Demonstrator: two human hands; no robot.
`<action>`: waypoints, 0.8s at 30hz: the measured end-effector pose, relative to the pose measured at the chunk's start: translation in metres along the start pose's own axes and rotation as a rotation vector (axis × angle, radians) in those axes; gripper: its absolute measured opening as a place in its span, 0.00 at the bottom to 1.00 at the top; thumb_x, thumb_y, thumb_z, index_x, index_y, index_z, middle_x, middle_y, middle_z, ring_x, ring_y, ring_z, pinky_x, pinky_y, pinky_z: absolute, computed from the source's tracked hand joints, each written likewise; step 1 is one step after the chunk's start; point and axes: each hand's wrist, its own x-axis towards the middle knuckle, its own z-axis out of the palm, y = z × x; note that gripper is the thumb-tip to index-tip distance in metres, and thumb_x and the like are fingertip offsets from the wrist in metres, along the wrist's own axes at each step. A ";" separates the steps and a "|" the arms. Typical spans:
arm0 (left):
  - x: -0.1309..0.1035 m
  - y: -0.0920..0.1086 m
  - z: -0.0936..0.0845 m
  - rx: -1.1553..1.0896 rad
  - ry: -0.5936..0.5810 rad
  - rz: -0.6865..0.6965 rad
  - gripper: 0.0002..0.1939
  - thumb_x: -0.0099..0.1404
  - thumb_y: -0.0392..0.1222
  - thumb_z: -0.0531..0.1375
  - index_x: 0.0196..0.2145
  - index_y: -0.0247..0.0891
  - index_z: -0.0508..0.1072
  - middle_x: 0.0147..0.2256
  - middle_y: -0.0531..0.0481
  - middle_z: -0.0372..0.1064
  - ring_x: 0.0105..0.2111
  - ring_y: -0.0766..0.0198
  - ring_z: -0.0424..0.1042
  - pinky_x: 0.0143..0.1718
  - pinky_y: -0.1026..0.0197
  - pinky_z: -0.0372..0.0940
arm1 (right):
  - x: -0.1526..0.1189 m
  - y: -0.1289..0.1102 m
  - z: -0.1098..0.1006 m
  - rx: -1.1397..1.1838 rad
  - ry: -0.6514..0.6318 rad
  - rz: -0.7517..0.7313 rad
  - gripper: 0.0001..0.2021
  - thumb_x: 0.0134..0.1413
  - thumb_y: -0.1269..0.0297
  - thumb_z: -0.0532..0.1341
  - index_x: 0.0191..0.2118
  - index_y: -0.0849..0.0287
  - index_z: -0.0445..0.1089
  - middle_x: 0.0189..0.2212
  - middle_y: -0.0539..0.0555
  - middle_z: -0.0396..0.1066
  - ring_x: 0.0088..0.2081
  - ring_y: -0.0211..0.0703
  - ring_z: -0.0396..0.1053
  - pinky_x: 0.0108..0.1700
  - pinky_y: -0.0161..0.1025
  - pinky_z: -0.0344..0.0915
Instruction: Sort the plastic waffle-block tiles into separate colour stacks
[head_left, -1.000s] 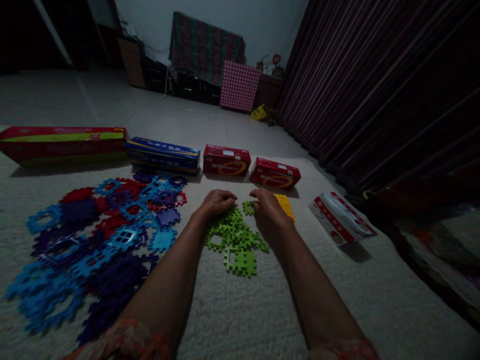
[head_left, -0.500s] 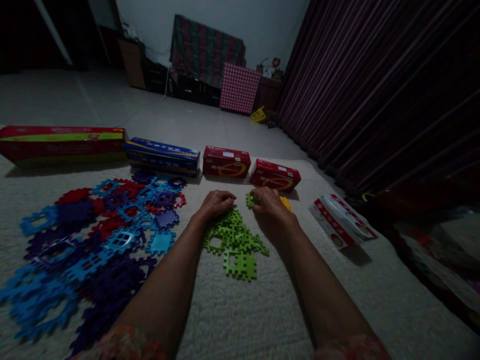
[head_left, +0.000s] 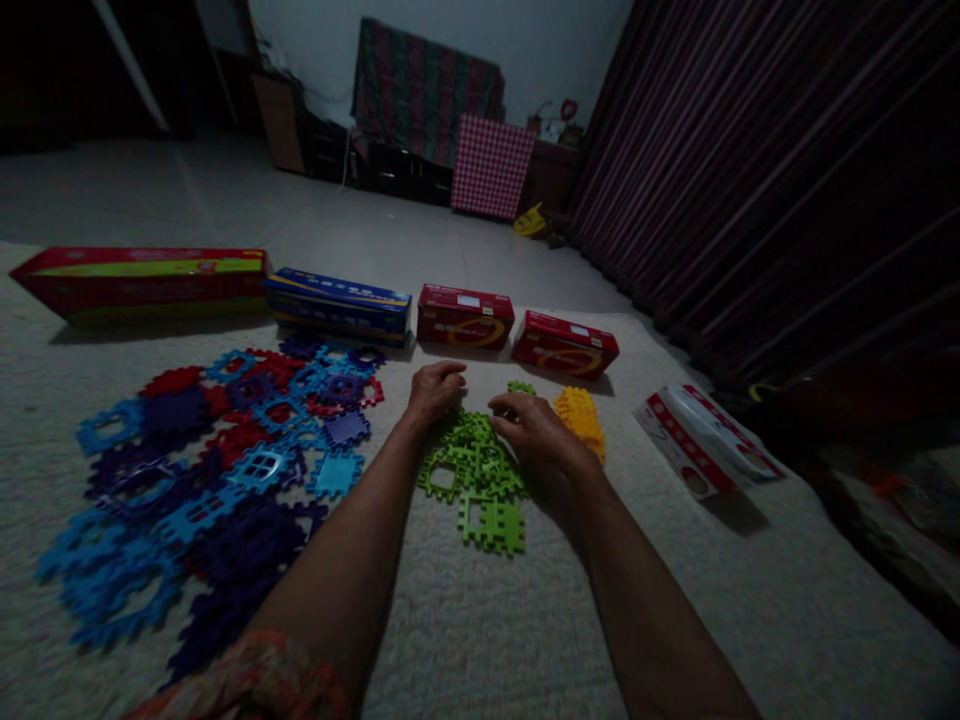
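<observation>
A heap of green interlocking plastic building pieces (head_left: 480, 455) lies on the pale quilted cover between my hands. At its far left edge is my left hand (head_left: 437, 390), fingers loosely bent to the right with nothing visible in them. My right hand (head_left: 529, 425) hovers low over the heap's right side, fingers apart and curved toward it; its palm side is hidden. One separate green piece (head_left: 520, 387) rests just beyond the right hand. To the right of that hand sits a stack of yellow pieces (head_left: 580, 420), partly covered by the wrist.
Blue, purple and red pieces (head_left: 262, 465) spread across the left. Along the back stand a long red-and-green box (head_left: 157, 285), a blue box (head_left: 337, 305) and two red boxes (head_left: 465, 318). A white-and-red box (head_left: 694, 440) lies at the right, near the dark curtain (head_left: 720, 180).
My right hand has moved back from the separate green piece toward the heap, leaving that piece behind and uncovering more yellow ones. My left hand stays by the heap. The view has shifted slightly.
</observation>
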 end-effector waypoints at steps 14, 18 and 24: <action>0.001 -0.004 0.001 0.028 -0.023 0.037 0.20 0.57 0.38 0.57 0.45 0.35 0.81 0.36 0.44 0.81 0.38 0.58 0.80 0.42 0.61 0.72 | 0.009 -0.007 0.019 0.260 -0.117 0.097 0.07 0.53 0.71 0.60 0.33 0.59 0.77 0.30 0.52 0.77 0.32 0.40 0.71 0.36 0.35 0.64; 0.002 -0.005 0.001 0.041 -0.022 0.045 0.19 0.57 0.38 0.57 0.44 0.35 0.82 0.36 0.44 0.81 0.38 0.58 0.80 0.43 0.61 0.73 | 0.008 -0.009 0.016 0.244 -0.127 0.095 0.07 0.52 0.71 0.61 0.35 0.60 0.77 0.31 0.51 0.77 0.33 0.40 0.70 0.37 0.35 0.64; 0.002 -0.005 0.001 0.052 -0.032 0.047 0.19 0.58 0.37 0.57 0.45 0.35 0.82 0.35 0.44 0.81 0.38 0.58 0.81 0.41 0.62 0.72 | 0.009 -0.012 0.016 0.257 -0.163 0.071 0.09 0.50 0.73 0.60 0.35 0.61 0.77 0.30 0.51 0.76 0.32 0.39 0.69 0.34 0.34 0.62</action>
